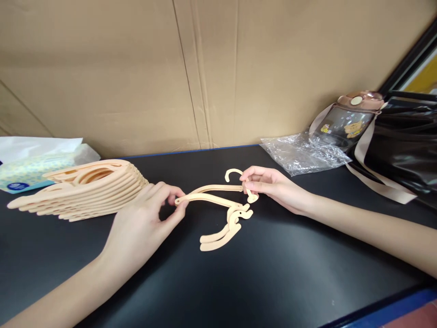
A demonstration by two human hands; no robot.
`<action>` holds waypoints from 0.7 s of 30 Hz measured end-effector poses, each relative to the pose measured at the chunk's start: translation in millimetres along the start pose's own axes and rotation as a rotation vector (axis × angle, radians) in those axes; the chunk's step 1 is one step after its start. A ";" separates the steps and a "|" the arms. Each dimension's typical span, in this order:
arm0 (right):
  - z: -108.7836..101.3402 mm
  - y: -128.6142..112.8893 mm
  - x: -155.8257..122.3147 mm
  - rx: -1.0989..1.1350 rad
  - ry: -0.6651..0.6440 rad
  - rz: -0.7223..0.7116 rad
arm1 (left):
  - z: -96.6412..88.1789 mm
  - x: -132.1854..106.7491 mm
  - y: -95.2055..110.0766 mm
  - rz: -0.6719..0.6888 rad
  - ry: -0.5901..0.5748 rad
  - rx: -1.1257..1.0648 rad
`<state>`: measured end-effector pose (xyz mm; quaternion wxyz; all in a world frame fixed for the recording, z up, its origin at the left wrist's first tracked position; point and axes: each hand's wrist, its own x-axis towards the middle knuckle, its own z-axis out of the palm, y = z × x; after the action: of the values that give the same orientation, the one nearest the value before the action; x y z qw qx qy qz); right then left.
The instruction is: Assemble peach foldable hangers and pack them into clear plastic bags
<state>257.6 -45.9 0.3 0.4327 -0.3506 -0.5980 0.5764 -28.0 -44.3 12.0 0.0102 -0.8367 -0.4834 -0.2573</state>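
Observation:
My left hand (145,225) pinches the left end of a cream plastic hanger arm (215,197), thumb and fingertips closed on it. A second slim arm (218,187) lies just behind, its right end close to my right fingers. Held in my right hand (268,184) is a cream hanger hook (251,197), its curved top pointing left and its rounded base hanging below the fingers. Below the front arm's right end lie curved cream pieces (220,239), overlapping each other on the black table (273,278). Whether they join the front arm I cannot tell.
A stack of cream hangers (99,196) lies left of my left hand, with a tissue pack (37,166) behind it. At the right are a crumpled clear plastic bag (300,152), a strapped water bottle (348,120) and a black bag (406,150). Cardboard (136,82) stands along the back.

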 end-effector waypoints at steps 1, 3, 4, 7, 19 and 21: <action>-0.3 -0.1 0.1 0.003 -0.001 -0.001 | -1.9 0.3 0.2 -0.045 -0.007 -0.037; -1.1 -0.2 0.1 0.004 -0.001 -0.001 | -5.5 1.2 0.7 -0.130 -0.013 -0.125; -1.5 -0.1 0.1 0.001 -0.001 0.000 | -7.1 1.6 1.1 -0.164 -0.005 -0.175; -2.6 0.5 0.2 -0.011 -0.001 -0.005 | -10.5 2.8 3.0 -0.246 0.035 -0.311; -1.8 0.2 -0.3 -0.040 -0.001 0.001 | -10.3 5.9 1.3 -0.341 0.172 -0.796; -1.5 0.2 0.0 -0.043 0.005 0.002 | -10.7 6.2 0.9 -0.358 0.167 -0.920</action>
<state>259.0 -45.3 0.1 0.4260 -0.3617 -0.6089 0.5630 -29.2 -42.6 24.2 -0.3654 -0.6348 -0.4536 -0.5077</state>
